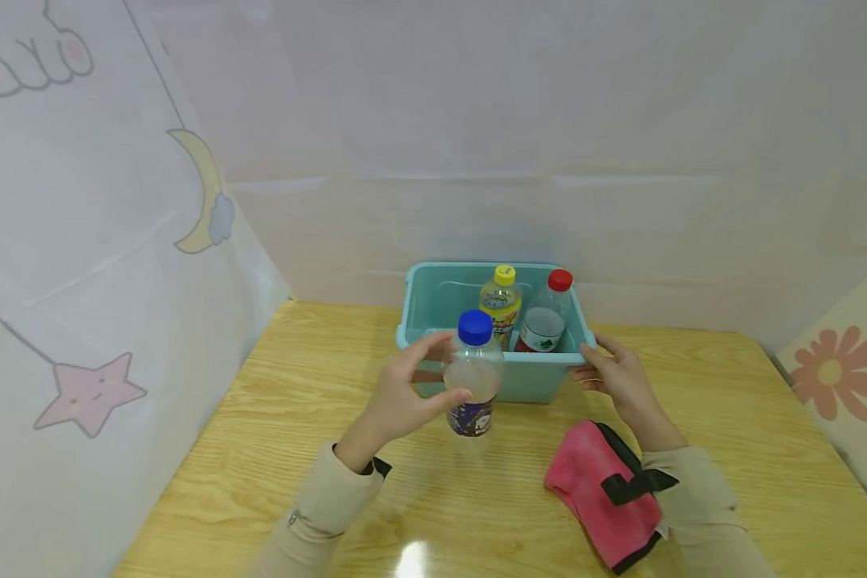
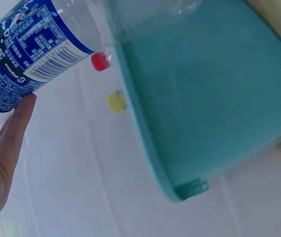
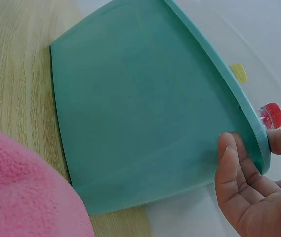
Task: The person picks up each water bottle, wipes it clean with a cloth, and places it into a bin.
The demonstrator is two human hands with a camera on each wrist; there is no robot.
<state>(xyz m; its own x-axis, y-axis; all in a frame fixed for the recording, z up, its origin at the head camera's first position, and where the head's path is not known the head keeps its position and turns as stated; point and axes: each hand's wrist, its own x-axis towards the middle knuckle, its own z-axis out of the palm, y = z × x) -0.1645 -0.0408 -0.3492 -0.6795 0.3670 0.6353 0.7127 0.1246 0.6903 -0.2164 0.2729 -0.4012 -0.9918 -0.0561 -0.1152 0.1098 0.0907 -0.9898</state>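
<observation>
My left hand (image 1: 405, 388) grips a clear plastic bottle (image 1: 471, 377) with a blue cap, held upright in front of the teal bin (image 1: 403, 329). In the left wrist view the bottle's blue printed label (image 2: 29, 57) shows a barcode. My right hand (image 1: 620, 379) pinches the bin's front right corner, thumb on top of the rim and fingers (image 3: 229, 173) under it. Inside the bin stand a yellow-capped bottle (image 1: 502, 301) and a red-capped bottle (image 1: 547, 315) with a white and green label, side by side toward the right.
A pink cloth with black edging (image 1: 600, 490) lies on the wooden table (image 1: 296, 417), beside my right forearm. Behind the bin hangs a pale curtain (image 1: 477, 144), and a printed sheet with a moon and star (image 1: 90, 393) covers the left side.
</observation>
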